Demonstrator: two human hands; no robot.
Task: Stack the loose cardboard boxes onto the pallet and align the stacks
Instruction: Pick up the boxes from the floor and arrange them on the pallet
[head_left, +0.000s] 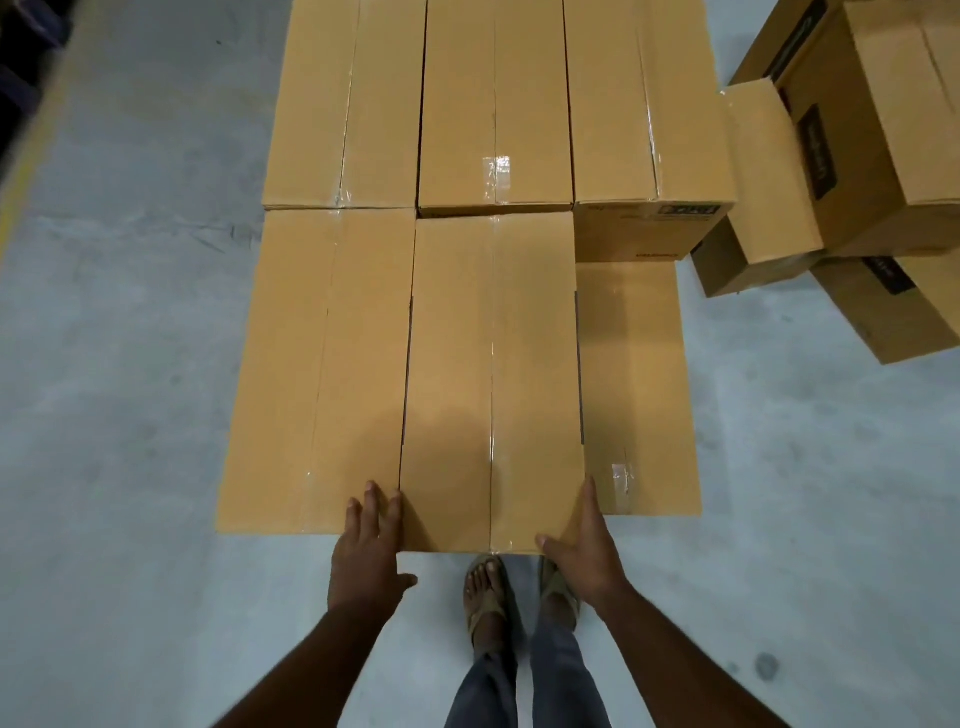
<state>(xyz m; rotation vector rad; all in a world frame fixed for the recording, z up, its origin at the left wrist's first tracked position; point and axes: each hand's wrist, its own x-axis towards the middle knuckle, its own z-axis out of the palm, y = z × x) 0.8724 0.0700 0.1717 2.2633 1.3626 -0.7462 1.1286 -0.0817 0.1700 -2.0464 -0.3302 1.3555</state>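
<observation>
- At the stack's near edge, the middle cardboard box (491, 384) sits between both hands, seemingly being squared up.
- Left hand (370, 545) and right hand (587, 551) press flat-fingered against its near corners, grasping nothing.
- Loose boxes (841, 171) wait on the floor beyond the stack's far right corner.

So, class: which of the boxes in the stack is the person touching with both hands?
The near middle box: the left hand and right hand lie with straight fingers at its near corners; no hand reaches any other box.

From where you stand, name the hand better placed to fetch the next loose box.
Right. The loose boxes are piled on the floor to the right of the stack, and the right hand rests open on that side of the middle box. The left hand is farther away.
</observation>
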